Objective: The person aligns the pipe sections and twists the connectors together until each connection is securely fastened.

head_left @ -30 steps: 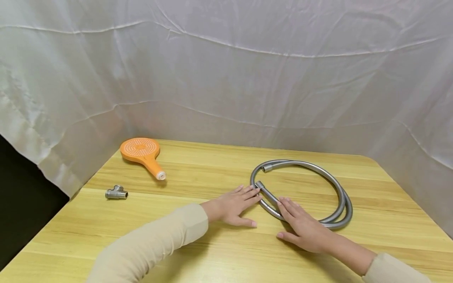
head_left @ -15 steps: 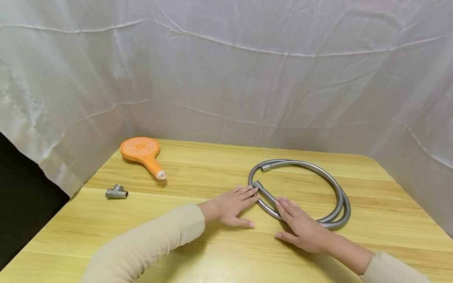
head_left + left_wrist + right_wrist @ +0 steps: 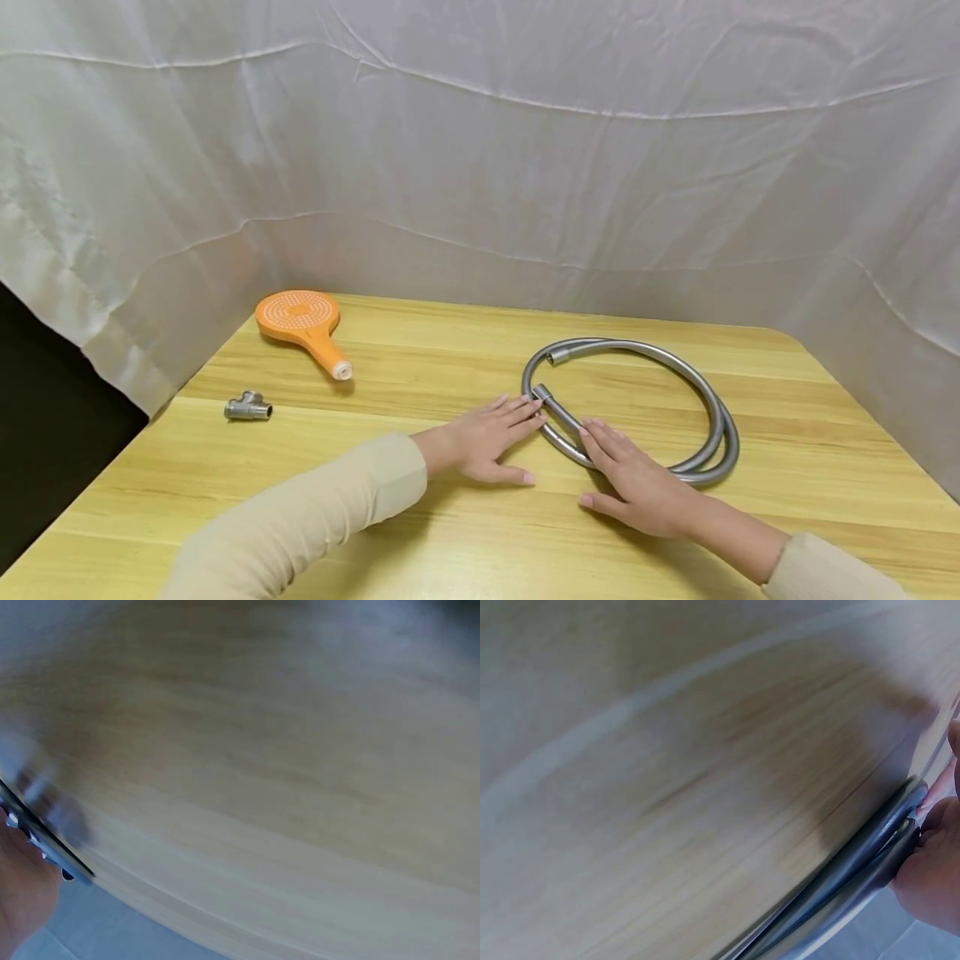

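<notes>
A grey shower hose lies in a loose coil right of centre on the table. One metal end fitting is just beyond my left hand's fingertips; the other end lies inside the coil. My left hand is palm down, its straight fingertips on the coil's left side. With extended fingers, my right hand touches the coil's near side and hides part of it. In the right wrist view, the hose runs up to the hand. The left wrist view is blurred, with the hand at its edge.
An orange shower head lies at the table's back left, handle pointing toward the middle. Nearer, at the left, is a small metal tee fitting. The wooden table is bordered by pale cloth at the back and sides.
Both hands and the hose coil have shifted slightly to the left together. The shower head and the tee fitting lie where they were.
</notes>
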{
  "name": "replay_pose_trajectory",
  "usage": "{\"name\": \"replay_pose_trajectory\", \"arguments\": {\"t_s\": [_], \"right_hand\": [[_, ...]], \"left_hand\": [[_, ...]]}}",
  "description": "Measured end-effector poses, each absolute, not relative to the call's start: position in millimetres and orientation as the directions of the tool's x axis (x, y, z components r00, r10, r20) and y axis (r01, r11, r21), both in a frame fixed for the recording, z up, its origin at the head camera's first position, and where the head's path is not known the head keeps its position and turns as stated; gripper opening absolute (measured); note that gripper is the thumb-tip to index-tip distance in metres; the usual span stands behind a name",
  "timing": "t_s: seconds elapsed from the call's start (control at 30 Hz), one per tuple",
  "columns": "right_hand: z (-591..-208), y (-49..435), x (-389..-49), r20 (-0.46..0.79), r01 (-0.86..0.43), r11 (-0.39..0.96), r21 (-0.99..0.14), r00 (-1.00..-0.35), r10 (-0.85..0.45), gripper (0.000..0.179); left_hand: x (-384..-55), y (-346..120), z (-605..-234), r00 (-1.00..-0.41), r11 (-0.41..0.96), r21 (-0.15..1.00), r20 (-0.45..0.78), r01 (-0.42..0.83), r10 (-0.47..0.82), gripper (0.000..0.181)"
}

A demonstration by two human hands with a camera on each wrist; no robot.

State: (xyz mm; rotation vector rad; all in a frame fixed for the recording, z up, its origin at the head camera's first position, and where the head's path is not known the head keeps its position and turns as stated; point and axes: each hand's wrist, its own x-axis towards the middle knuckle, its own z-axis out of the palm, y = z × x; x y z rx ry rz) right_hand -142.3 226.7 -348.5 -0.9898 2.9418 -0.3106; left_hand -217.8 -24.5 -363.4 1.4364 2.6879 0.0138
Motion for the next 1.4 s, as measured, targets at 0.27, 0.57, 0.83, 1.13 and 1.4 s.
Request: {"name": "replay_pose_trajectory", "arguments": {"t_s": [0.27,0.57,0.83,1.13,1.4], "right_hand": [[-349.5,224.8,-142.3,0.040,-0.597,0.779,-0.190,-0.798,-0.601,0.075],[-347.6,221.4,-140.4,0.031,-0.603,0.775,-0.189,-0.793,-0.609,0.076],[-347.7,217.8,-138.9,0.041,-0.635,0.756,-0.157,-0.769,-0.638,0.074],[-350.0,214.3,-141.8,0.029,-0.628,0.761,-0.161,-0.774,-0.633,0.075],[-347.9,213.7,-143.4,0.025,-0.626,0.760,-0.176,-0.774,-0.632,0.077]], "left_hand": [[-216.1,-27.9,-364.3,-0.553,0.556,0.040,-0.076,0.830,0.830,0.080],[-213.1,-32.7,-365.0,-0.549,0.552,0.035,-0.071,0.833,0.833,0.080],[-211.0,-39.6,-366.0,-0.548,0.552,0.045,-0.072,0.833,0.833,0.080],[-209.0,-45.2,-367.5,-0.549,0.553,0.055,-0.067,0.832,0.833,0.080],[-207.6,-49.3,-368.8,-0.556,0.560,0.052,-0.074,0.827,0.828,0.080]]}}
